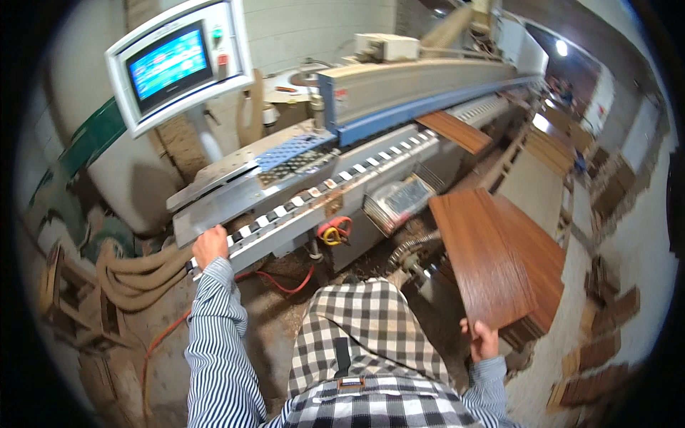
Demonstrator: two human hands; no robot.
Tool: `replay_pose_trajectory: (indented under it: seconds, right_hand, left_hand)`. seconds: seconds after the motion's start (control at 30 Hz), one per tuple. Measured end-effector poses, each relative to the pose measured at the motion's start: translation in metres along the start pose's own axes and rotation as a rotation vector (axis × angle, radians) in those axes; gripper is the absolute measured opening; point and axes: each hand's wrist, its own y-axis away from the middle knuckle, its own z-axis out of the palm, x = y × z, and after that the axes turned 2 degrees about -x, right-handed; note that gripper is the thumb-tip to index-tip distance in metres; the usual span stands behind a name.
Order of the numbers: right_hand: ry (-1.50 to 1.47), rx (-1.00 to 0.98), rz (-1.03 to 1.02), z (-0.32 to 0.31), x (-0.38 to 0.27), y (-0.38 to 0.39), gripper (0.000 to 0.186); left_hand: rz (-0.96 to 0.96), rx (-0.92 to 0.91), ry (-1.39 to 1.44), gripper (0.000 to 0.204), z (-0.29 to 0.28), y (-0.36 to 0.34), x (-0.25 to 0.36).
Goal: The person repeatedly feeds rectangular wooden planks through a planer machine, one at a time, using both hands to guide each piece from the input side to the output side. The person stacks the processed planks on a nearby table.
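My left hand grips the near-left end of the machine's roller rail, its fingers curled over it. My right hand holds the near end of a reddish-brown wood-grain board, which lies askew on a similar board atop a stack. Another brown board rests on the machine's rail farther along, beside the long blue-edged beam. A perforated metal plate is at the machine's near end.
A screen panel stands at upper left. A wire basket and red-and-yellow tool hang below the rail. Hoses and a wooden frame are at left. More boards line the right. People appear far back.
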Motion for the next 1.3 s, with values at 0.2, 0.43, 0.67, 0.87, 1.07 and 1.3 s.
replay_pose_trajectory:
  seconds: [0.2, 0.43, 0.67, 0.87, 1.07, 1.3]
  right_hand:
    - [-0.197, -0.271, 0.184, 0.066, 0.000, -0.022, 0.046]
    - [-0.214, -0.628, 0.445, 0.179, 0.046, -0.075, 0.037]
    - [-0.135, -0.877, 0.552, 0.280, 0.071, -0.083, 0.037]
    - [-0.141, -1.104, 0.554, 0.303, 0.084, -0.094, 0.047]
    - [-0.081, -1.052, 0.359, 0.301, 0.097, -0.094, 0.035]
    - [-0.030, -0.932, 0.291, 0.296, 0.108, -0.088, 0.035]
  left_hand:
    - [-0.034, 0.000, 0.018, 0.043, -0.012, 0.003, -0.001]
    - [-0.038, -0.027, 0.031, 0.044, -0.015, 0.002, -0.002]
    - [-0.016, -0.034, 0.046, 0.042, -0.010, 0.000, -0.003]
    - [-0.003, -0.032, 0.054, 0.043, -0.016, 0.002, 0.001]
    - [-0.001, -0.036, 0.062, 0.043, -0.016, 0.002, 0.001]
    - [-0.011, -0.034, 0.053, 0.043, -0.012, 0.002, 0.001]
